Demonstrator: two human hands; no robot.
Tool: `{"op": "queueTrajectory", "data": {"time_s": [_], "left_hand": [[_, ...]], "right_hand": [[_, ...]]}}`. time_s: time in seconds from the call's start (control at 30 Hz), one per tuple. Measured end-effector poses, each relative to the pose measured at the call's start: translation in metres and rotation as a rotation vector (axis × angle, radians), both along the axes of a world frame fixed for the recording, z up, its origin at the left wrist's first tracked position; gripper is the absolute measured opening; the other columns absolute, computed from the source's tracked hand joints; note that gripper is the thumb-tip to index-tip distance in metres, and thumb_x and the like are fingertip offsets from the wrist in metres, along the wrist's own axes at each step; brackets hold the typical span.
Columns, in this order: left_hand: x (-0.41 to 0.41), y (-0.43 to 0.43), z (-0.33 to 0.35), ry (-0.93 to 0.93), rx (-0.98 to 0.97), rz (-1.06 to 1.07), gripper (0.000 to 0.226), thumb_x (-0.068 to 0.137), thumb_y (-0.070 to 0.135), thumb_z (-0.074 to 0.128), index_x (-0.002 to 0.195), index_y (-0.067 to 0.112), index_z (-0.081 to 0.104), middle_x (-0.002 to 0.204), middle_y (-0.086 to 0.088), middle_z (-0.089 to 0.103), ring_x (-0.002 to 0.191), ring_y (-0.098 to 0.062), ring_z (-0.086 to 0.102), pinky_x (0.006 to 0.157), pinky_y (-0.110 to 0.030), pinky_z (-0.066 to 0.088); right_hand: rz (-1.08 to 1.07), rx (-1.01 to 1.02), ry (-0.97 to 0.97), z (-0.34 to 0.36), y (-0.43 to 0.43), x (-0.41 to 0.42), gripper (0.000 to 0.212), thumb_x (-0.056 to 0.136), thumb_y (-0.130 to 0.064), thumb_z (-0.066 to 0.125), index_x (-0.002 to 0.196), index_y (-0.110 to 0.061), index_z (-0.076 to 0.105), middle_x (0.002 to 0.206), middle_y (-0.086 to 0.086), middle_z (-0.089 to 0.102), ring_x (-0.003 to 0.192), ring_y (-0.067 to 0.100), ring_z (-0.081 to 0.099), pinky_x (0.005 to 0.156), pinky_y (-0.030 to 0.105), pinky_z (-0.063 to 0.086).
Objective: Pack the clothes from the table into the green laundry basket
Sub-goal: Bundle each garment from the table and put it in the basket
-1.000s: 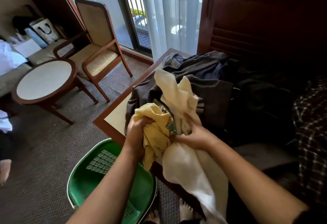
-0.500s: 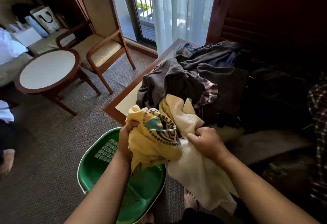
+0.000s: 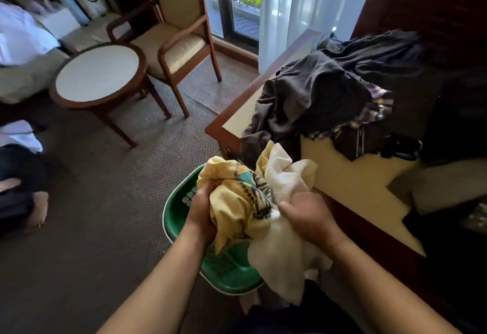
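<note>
Above the green laundry basket (image 3: 181,217) on the carpet, your left hand (image 3: 201,211) clutches a yellow patterned garment (image 3: 237,202) and your right hand (image 3: 308,217) grips a cream towel (image 3: 284,252). Beyond the basket, dark clothes (image 3: 329,91) lie heaped on the table (image 3: 350,175).

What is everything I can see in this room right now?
yellow patterned garment: one, yellow with teal print, held above the basket
white towel: one, cream-white, held beside it
green laundry basket: one, green, on the floor below the hands
dark clothes pile: one heap, grey-black, on the table
table: one, cream top, wood edge, right
round side table: one, white top, left
armchair: one, wood, beige cushions, by the window
left hand: grips the yellow garment
right hand: grips the towel
</note>
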State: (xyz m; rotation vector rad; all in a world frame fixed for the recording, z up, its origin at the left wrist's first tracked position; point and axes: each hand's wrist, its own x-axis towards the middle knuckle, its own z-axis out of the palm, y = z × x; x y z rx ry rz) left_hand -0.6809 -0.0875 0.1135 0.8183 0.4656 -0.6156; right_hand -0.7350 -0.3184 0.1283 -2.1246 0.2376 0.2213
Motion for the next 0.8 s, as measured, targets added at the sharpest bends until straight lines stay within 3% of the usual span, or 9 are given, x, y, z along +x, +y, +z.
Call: {"op": "queueTrajectory", "data": {"time_s": [0.1, 0.17, 0.23, 0.3, 0.37, 0.5, 0.6, 0.7, 0.8], "left_hand": [[-0.001, 0.016, -0.008, -0.051, 0.113, 0.104, 0.064, 0.091, 0.046, 0.064, 0.136, 0.001, 0.06, 0.136, -0.03, 0.06, 0.125, -0.044, 0.06, 0.109, -0.056, 0.047], [0.006, 0.024, -0.015, -0.103, 0.294, 0.235, 0.058, 0.09, 0.031, 0.071, 0.138, 0.005, 0.053, 0.13, -0.029, 0.062, 0.115, -0.043, 0.066, 0.097, -0.056, 0.056], [0.009, 0.028, -0.019, -0.053, 0.529, 0.331, 0.072, 0.089, 0.026, 0.074, 0.149, 0.017, 0.035, 0.127, -0.016, 0.064, 0.11, -0.032, 0.068, 0.093, -0.051, 0.058], [0.011, 0.035, -0.025, -0.008, 0.6, 0.342, 0.087, 0.088, 0.031, 0.075, 0.157, 0.027, 0.021, 0.133, -0.009, 0.059, 0.11, -0.025, 0.065, 0.092, -0.045, 0.057], [0.011, 0.041, -0.032, 0.012, 0.628, 0.285, 0.076, 0.094, 0.031, 0.07, 0.156, 0.026, 0.025, 0.138, -0.009, 0.057, 0.11, -0.021, 0.062, 0.083, -0.035, 0.053], [-0.002, 0.048, -0.033, 0.046, 0.605, 0.066, 0.062, 0.104, 0.027, 0.056, 0.159, 0.024, 0.027, 0.147, -0.006, 0.051, 0.118, -0.023, 0.053, 0.094, -0.037, 0.041], [-0.014, 0.053, -0.035, 0.058, 0.611, -0.075, 0.045, 0.104, 0.03, 0.054, 0.148, 0.025, 0.046, 0.139, -0.005, 0.059, 0.117, -0.026, 0.062, 0.104, -0.046, 0.046], [-0.03, 0.05, -0.032, 0.093, 0.585, -0.274, 0.036, 0.103, 0.042, 0.053, 0.136, 0.029, 0.055, 0.133, -0.004, 0.06, 0.116, -0.031, 0.063, 0.102, -0.058, 0.048], [-0.042, 0.047, -0.031, 0.093, 0.499, -0.399, 0.029, 0.1, 0.051, 0.053, 0.119, 0.033, 0.066, 0.128, -0.005, 0.065, 0.112, -0.034, 0.065, 0.094, -0.054, 0.054]], "right_hand": [[-0.01, 0.019, 0.037, -0.006, 0.02, -0.004, 0.042, 0.078, -0.034, 0.065, 0.046, -0.01, 0.053, 0.044, 0.0, 0.051, 0.042, 0.009, 0.041, 0.046, 0.031, 0.034], [-0.02, 0.008, 0.062, -0.01, 0.029, -0.006, 0.043, 0.078, -0.037, 0.065, 0.049, -0.006, 0.055, 0.049, 0.007, 0.056, 0.044, 0.01, 0.044, 0.047, 0.032, 0.036], [-0.018, 0.014, 0.076, -0.011, 0.036, -0.008, 0.043, 0.081, -0.034, 0.066, 0.048, -0.009, 0.055, 0.05, 0.007, 0.055, 0.045, 0.009, 0.044, 0.049, 0.032, 0.037], [-0.005, 0.019, 0.082, -0.012, 0.043, -0.011, 0.044, 0.083, -0.034, 0.065, 0.049, -0.007, 0.056, 0.05, 0.008, 0.054, 0.046, 0.009, 0.044, 0.049, 0.032, 0.037], [-0.012, 0.007, 0.08, -0.015, 0.05, -0.013, 0.046, 0.083, -0.035, 0.065, 0.048, -0.009, 0.051, 0.046, 0.004, 0.048, 0.045, 0.008, 0.04, 0.049, 0.034, 0.034], [-0.004, -0.038, 0.095, -0.02, 0.061, -0.014, 0.047, 0.078, -0.044, 0.061, 0.047, -0.012, 0.047, 0.045, -0.005, 0.045, 0.045, 0.006, 0.038, 0.051, 0.036, 0.034], [0.007, -0.048, 0.096, -0.023, 0.068, -0.015, 0.047, 0.074, -0.05, 0.056, 0.047, -0.013, 0.047, 0.044, -0.005, 0.045, 0.045, 0.007, 0.039, 0.051, 0.036, 0.035], [0.03, -0.057, 0.085, -0.024, 0.077, -0.017, 0.046, 0.077, -0.045, 0.058, 0.045, -0.016, 0.044, 0.043, -0.006, 0.043, 0.045, 0.007, 0.037, 0.049, 0.036, 0.031], [0.046, -0.064, 0.054, -0.023, 0.086, -0.017, 0.047, 0.076, -0.044, 0.058, 0.044, -0.015, 0.04, 0.043, -0.007, 0.04, 0.045, 0.009, 0.036, 0.049, 0.035, 0.028]]}}
